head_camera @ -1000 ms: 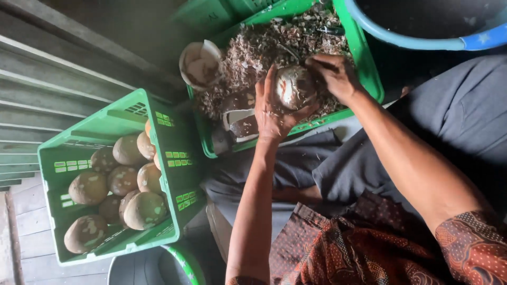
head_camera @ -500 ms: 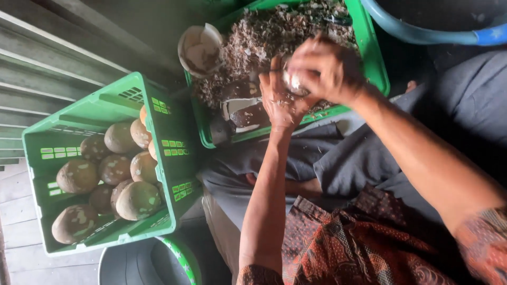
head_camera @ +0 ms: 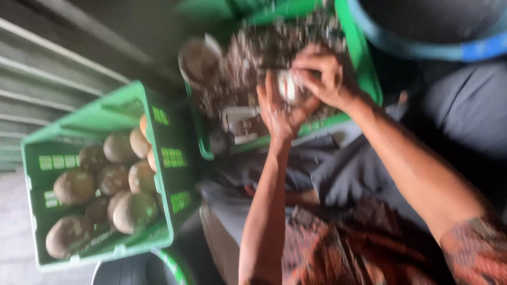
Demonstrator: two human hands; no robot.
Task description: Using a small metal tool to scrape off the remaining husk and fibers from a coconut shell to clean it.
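Green crate point(head_camera: 100, 121) at left, holding round brownish mud-caked balls point(head_camera: 74, 186); pale bowl point(head_camera: 199, 59) beside the upper crate; blue-rimmed dark tub point(head_camera: 433, 50) top right; grey slatted floor point(head_camera: 47, 79) behind, blurred

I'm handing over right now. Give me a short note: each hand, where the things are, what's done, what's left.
Left hand cups a pale round lump from below; right hand grips it from above, over the green tray of crumbly grey-brown mix.
Green crate at left holds about ten coated balls.
Done: those balls are crated.
Left: this lump is uncrated; the frame is too blurred to judge its coating.
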